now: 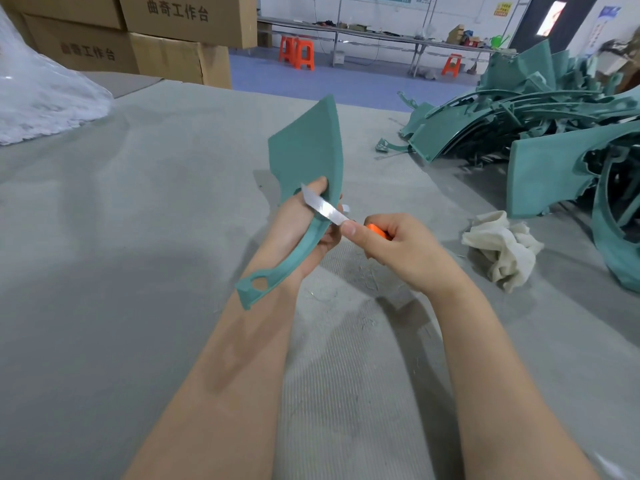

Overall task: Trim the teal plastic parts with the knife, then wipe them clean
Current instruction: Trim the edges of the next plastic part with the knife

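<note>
fingers point(333, 234) of left hand point(294, 223) round teal part point(306, 147), right hand point(405, 251) round knife point(327, 211), above grey table point(138, 237)

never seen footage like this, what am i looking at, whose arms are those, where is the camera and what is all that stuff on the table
There is no machine here. These are a person's two bare arms, filmed by one wide-angle camera worn on the head, looking forward and down. That is why the arms seem to come out of the bottom of the picture.

The left hand grips a teal plastic part and holds it up above the table. The right hand holds a knife with an orange handle. Its blade lies across the part's curved edge, near the left thumb.

On the grey table, to the right, lie a crumpled white cloth and a pile of teal parts. Cardboard boxes stand behind the table at the far left.
</note>
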Motion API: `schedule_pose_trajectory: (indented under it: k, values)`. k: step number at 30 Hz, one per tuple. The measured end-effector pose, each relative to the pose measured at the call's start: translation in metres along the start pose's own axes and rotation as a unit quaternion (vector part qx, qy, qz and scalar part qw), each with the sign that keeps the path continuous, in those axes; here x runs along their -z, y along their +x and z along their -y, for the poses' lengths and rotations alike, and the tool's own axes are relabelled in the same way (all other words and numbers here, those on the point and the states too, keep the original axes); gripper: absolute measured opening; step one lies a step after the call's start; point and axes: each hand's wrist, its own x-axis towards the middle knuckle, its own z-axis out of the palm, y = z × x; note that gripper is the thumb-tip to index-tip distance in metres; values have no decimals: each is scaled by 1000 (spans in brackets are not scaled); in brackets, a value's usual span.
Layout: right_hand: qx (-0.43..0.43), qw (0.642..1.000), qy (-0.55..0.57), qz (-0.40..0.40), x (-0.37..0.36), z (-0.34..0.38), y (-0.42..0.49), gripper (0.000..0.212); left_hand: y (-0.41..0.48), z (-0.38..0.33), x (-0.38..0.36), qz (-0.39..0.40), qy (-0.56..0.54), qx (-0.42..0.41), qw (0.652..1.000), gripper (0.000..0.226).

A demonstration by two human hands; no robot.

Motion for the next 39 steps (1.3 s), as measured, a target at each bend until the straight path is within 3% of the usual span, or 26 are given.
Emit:
schedule_pose_trajectory:
  k: [13, 18, 23, 39]
  values:
    - [-4, 998, 18, -56, 2, -10, 4, 57, -2, -3, 3, 111, 87, 58, 988, 33]
    - [-5, 998, 16, -67, 3, -13, 4, 59, -2, -4, 7, 131, 113, 69, 983, 35]
    - [-9, 996, -2, -93, 3, -18, 7, 66, -2, -7, 11, 149, 149, 93, 973, 22]
    - [-14, 991, -20, -130, 8, -24, 9, 73, -2, -10, 20, 174, 183, 137, 958, 35]
